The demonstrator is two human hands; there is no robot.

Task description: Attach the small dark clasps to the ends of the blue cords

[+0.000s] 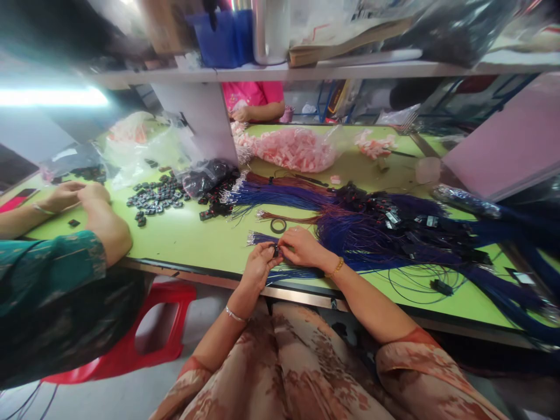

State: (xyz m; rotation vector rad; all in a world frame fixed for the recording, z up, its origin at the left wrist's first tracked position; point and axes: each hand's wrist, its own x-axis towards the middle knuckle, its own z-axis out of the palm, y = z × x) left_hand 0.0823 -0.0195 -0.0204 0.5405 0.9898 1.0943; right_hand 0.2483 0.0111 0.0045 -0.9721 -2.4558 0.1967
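Close together over the table's front edge, both my hands are at a small black connector housing (275, 249). My left hand (259, 261) pinches the housing between thumb and fingers. The fingertips of my right hand (301, 248) are closed against its right side; whether they also hold a thin wire there is too small to tell. Just behind my hands lie blue wires with metal terminal ends (258, 238) and a black ring of tape (278, 225). Further back is a small bundle of brown wires (284, 217).
Long blue wire bundles (341, 227) with black connectors spread to the right. Loose black housings (157, 195) lie left of centre. A bag of pink pieces (293, 149) sits at the back, under a shelf (262, 73). A co-worker's hands (79, 195) are at the left, above a red stool (166, 326).
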